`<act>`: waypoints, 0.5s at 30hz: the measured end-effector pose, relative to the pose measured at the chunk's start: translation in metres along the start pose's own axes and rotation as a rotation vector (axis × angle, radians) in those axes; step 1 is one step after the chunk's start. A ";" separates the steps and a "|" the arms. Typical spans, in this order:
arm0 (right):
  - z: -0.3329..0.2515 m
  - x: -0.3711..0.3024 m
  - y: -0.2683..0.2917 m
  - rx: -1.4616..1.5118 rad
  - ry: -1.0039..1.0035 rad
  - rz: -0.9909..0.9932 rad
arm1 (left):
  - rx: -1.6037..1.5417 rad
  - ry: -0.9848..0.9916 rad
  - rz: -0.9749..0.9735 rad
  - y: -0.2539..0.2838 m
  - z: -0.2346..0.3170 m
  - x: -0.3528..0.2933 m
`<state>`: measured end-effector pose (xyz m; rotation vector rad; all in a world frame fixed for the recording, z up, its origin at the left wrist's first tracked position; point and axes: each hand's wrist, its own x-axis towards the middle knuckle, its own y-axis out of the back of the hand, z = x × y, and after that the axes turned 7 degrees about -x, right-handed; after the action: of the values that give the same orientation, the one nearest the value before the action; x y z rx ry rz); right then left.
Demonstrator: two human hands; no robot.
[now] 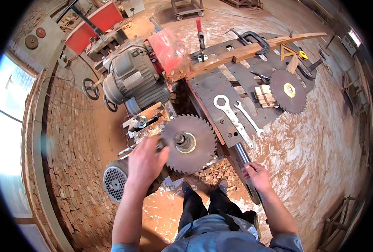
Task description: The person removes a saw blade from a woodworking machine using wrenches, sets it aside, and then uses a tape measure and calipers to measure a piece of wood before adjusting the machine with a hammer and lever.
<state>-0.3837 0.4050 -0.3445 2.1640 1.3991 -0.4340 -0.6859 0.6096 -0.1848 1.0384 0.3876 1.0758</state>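
Grey metal table [205, 96] above dusty floor [308, 143], right hand [258, 176] around silver bar [241, 152], left hand [146, 161] unclear in grip

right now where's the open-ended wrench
In the head view, the open-ended wrench lies right of centre on the grey table, between the ring spanner at left and the wooden blocks at upper right.

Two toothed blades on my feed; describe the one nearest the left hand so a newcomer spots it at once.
Find the big ribbed grey motor left of the dark metal table. From it, drop toward the person's shoes, to the toothed blade just right of the left hand. Unlike the other blade, lying at the table's right end, this one has a dark spindle poking through its centre.
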 end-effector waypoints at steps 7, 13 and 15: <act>0.034 -0.014 0.019 0.108 -0.019 0.080 | 0.246 -0.066 -0.297 -0.027 0.017 0.041; 0.061 -0.018 0.029 0.028 -0.051 0.124 | 0.274 -0.071 -0.427 -0.029 0.021 0.047; 0.068 -0.016 0.030 -0.007 -0.034 0.117 | 0.290 -0.170 -0.471 -0.024 0.022 0.049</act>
<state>-0.3621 0.3439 -0.3843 2.2087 1.2457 -0.4197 -0.6345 0.6385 -0.1843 1.2079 0.6258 0.5142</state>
